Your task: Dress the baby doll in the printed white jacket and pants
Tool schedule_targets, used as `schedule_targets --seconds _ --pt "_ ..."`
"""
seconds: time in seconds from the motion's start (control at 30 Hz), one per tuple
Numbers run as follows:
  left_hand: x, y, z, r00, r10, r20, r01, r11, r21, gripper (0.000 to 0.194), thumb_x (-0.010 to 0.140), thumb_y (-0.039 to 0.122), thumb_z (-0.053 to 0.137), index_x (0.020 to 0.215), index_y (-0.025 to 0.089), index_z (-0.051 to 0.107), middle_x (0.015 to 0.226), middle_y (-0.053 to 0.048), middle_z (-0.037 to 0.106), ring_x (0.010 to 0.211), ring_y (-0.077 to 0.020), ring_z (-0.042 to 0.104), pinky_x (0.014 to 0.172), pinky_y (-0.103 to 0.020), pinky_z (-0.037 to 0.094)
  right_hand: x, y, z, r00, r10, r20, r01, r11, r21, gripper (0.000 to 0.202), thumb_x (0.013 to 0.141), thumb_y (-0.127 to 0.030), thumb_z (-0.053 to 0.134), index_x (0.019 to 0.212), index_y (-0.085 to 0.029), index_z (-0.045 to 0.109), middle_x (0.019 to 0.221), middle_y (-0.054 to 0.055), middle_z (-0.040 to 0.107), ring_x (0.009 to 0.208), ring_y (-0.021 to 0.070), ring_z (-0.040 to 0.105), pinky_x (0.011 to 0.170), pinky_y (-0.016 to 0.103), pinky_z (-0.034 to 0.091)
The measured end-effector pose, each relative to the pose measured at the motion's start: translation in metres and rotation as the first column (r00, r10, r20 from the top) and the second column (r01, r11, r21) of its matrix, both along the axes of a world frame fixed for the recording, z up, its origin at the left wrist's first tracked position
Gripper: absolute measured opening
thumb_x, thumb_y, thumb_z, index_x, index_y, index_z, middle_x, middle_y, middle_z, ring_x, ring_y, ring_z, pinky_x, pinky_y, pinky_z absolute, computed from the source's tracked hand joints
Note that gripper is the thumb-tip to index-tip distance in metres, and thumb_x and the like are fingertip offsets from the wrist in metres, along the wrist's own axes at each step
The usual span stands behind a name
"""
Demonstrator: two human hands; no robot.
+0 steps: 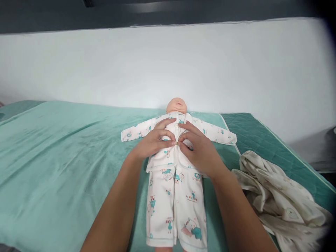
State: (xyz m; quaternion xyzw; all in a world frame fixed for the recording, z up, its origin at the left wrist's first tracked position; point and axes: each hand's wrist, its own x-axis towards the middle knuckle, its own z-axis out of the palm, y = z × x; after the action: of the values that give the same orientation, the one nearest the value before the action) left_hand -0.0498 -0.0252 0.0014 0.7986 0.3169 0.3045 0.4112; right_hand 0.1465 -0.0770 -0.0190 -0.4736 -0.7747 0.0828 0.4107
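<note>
A white wall (157,66) is rising behind a green cover (65,157), and the doll (176,104) is lying face up across that cover, its head close to the wall. Over at the side, a cream cloth (283,196) is sitting in a crumpled heap, apart from the doll. The trousers (160,210) are already covering both legs, and the top (159,161) is wrapping the body, its sleeves stretching out to either side. So the clothes are on, but the front is looking only partly closed: edges are meeting up at the chest button (176,125), while a gap is showing towards the hem. And here, mid-front, the left hand (195,145) and the right hand (153,141) are coming together, each pinching an edge of the top between thumb and finger, right at a tiny yellowish fastener (177,142). Whether that one is fastening fully, the fingers are hiding.
</note>
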Motion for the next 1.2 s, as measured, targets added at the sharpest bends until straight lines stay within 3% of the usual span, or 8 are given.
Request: schedule_targets --seconds 0.23,0.43,0.67,0.8,0.87,0.93,1.07,1.2 --pt "0.001 -0.001 0.001 0.999 0.042 -0.003 -0.042 0.999 0.009 0.017 0.084 0.042 0.067 0.088 0.026 0.072 0.159 0.003 0.033 0.150 -0.0273 0.019 0.122 -0.048 0.022 0.000 0.004 -0.004 0.989 -0.005 -0.150 -0.003 0.999 -0.054 0.007 0.085 -0.021 0.061 0.085 -0.026 0.066 0.138 -0.001 0.058 0.143 0.0217 0.036 0.118 0.047 0.032" --pt "0.002 -0.003 0.001 0.999 0.033 -0.042 -0.032 0.999 0.039 0.017 0.085 0.039 0.066 0.099 0.029 0.069 0.161 0.004 0.028 0.152 -0.0268 0.015 0.116 -0.046 0.033 0.006 0.004 -0.001 0.969 0.027 -0.246 -0.065 0.987 -0.145 0.014 0.091 -0.028 0.057 0.087 -0.028 0.071 0.139 -0.001 0.058 0.145 0.0230 0.033 0.118 0.050 0.029" --pt "0.005 -0.006 0.001 0.999 0.041 -0.026 -0.040 0.998 0.057 0.033 0.080 0.035 0.071 0.112 0.031 0.062 0.160 0.001 0.028 0.150 -0.0284 0.017 0.103 -0.041 0.046 -0.003 0.001 0.003 0.935 -0.025 -0.354 -0.055 0.975 -0.215 0.007 0.082 -0.032 0.069 0.078 -0.027 0.069 0.137 -0.001 0.059 0.145 0.0260 0.032 0.119 0.052 0.025" --pt "0.005 -0.003 -0.005 0.988 0.109 0.112 -0.111 0.994 0.007 0.018 0.085 0.030 0.065 0.102 0.027 0.062 0.154 -0.001 0.041 0.145 -0.0256 0.032 0.112 -0.043 0.037 0.012 0.008 -0.005 0.692 -0.103 -0.715 -0.102 0.966 -0.238 0.015 0.086 -0.038 0.059 0.082 -0.024 0.062 0.135 0.002 0.061 0.124 0.0273 0.056 0.102 0.047 0.046" --pt "0.007 0.001 -0.010 0.950 0.209 0.232 -0.204 0.978 -0.045 0.007 0.088 0.029 0.059 0.091 0.023 0.059 0.145 -0.004 0.052 0.137 -0.0244 0.044 0.112 -0.044 0.036 0.024 0.016 -0.012 0.516 -0.256 -0.817 0.018 0.957 -0.289 0.018 0.085 -0.040 0.058 0.090 -0.022 0.060 0.132 0.006 0.062 0.109 0.0256 0.064 0.085 0.040 0.053" --pt "0.009 0.004 -0.014 0.890 0.319 0.325 -0.299 0.948 -0.111 0.009 0.091 0.031 0.055 0.091 0.022 0.055 0.140 -0.006 0.056 0.128 -0.0234 0.053 0.108 -0.044 0.040 0.033 0.024 -0.019 0.450 -0.420 -0.788 0.186 0.907 -0.377 0.028 0.080 -0.041 0.065 0.098 -0.021 0.060 0.121 0.008 0.066 0.098 0.0232 0.065 0.076 0.035 0.053" --pt "0.014 0.004 -0.015 0.896 0.359 0.261 -0.356 0.933 -0.059 0.022 0.085 0.037 0.064 0.103 0.025 0.056 0.143 -0.004 0.052 0.133 -0.0227 0.047 0.111 -0.042 0.036 0.027 0.030 -0.025 0.608 -0.471 -0.639 0.227 0.875 -0.429 0.042 0.074 -0.050 0.072 0.103 -0.021 0.064 0.103 0.006 0.069 0.089 0.0204 0.063 0.075 0.033 0.051" --pt "0.019 -0.002 -0.011 0.937 0.325 0.129 -0.339 0.935 0.107 0.014 0.084 0.032 0.067 0.089 0.023 0.058 0.142 -0.004 0.051 0.139 -0.0234 0.039 0.116 -0.042 0.028 0.018 0.026 -0.023 0.707 -0.405 -0.580 0.203 0.902 -0.381 0.036 0.076 -0.048 0.070 0.101 -0.023 0.067 0.098 0.003 0.070 0.082 0.0190 0.061 0.072 0.032 0.050"
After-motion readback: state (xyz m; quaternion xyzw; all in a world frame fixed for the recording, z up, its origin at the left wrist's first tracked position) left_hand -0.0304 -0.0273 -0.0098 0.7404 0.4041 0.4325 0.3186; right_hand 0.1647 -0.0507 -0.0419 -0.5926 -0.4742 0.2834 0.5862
